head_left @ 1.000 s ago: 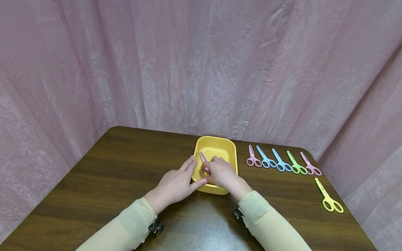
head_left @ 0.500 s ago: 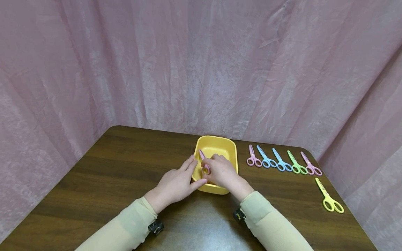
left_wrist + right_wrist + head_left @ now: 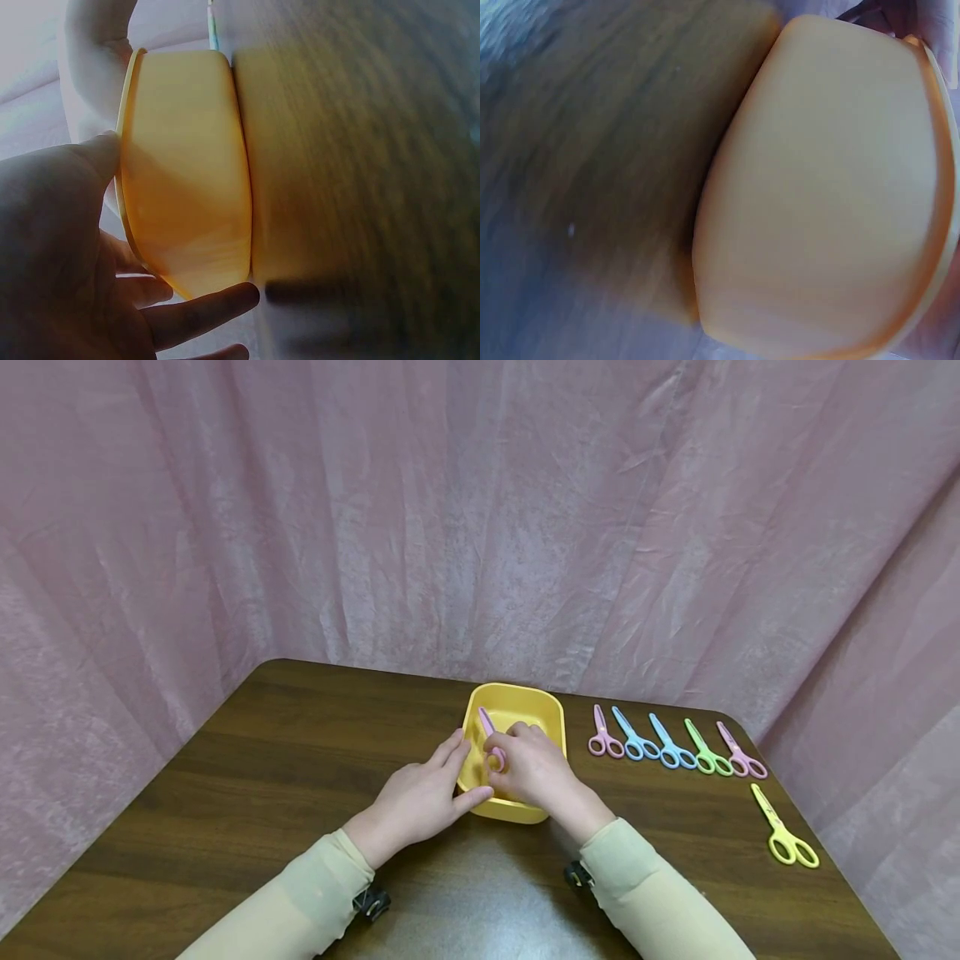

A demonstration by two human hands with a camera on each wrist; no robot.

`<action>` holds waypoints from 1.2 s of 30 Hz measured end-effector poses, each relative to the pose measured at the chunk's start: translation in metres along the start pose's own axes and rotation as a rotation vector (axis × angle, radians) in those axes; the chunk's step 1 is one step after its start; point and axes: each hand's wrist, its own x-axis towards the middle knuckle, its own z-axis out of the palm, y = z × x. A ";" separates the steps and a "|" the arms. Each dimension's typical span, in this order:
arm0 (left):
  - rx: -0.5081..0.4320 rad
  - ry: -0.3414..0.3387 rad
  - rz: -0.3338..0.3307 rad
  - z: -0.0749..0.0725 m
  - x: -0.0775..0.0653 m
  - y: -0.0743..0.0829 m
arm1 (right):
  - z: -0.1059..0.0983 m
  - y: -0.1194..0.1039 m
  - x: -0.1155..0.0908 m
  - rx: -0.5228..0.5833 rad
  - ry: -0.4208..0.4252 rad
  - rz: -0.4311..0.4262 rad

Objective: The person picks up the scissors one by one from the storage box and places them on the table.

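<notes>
Inside the yellow box (image 3: 517, 697), my right hand (image 3: 536, 768) grips a pair of pink scissors (image 3: 487, 723) near the handles. The blades point up and away to the left, and part of the handles is hidden by my fingers. My left hand (image 3: 408, 802) touches the box's near left corner, fingers straight along the left wall and thumb on the near rim. The left wrist view shows this hand's fingers (image 3: 202, 313) spread beside the box wall (image 3: 187, 150). Only the outside of the box (image 3: 817, 172) fills the right wrist view, without the scissors.
Right of the box lies a row of scissors: pink (image 3: 604, 735), two blue (image 3: 634, 737), (image 3: 670, 745), green (image 3: 707, 752) and another pink (image 3: 741, 754). Yellow scissors (image 3: 783, 832) lie nearer, by the right table edge. A pink curtain (image 3: 480, 510) hangs behind the wooden table (image 3: 300, 752).
My right hand has lifted slightly and shifted a little right with the pink scissors, whose tip has moved upward in the box. My left hand has stayed in place.
</notes>
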 end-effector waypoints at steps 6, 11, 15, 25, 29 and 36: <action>0.012 0.014 0.007 0.000 0.000 0.001 | -0.009 0.001 -0.006 -0.020 0.029 0.004; 0.020 0.018 0.002 0.002 0.000 0.001 | -0.015 0.004 -0.013 -0.023 0.059 0.011; 0.020 0.012 -0.004 0.001 0.000 0.001 | -0.019 0.006 -0.019 -0.024 0.101 -0.003; 0.017 0.013 -0.006 0.001 -0.001 0.001 | -0.029 0.010 -0.034 -0.030 0.179 -0.039; 0.021 0.023 0.003 0.002 -0.001 0.001 | -0.034 0.013 -0.041 -0.029 0.177 -0.030; 0.018 0.023 -0.009 0.001 -0.001 0.002 | -0.041 0.020 -0.058 -0.032 0.198 -0.011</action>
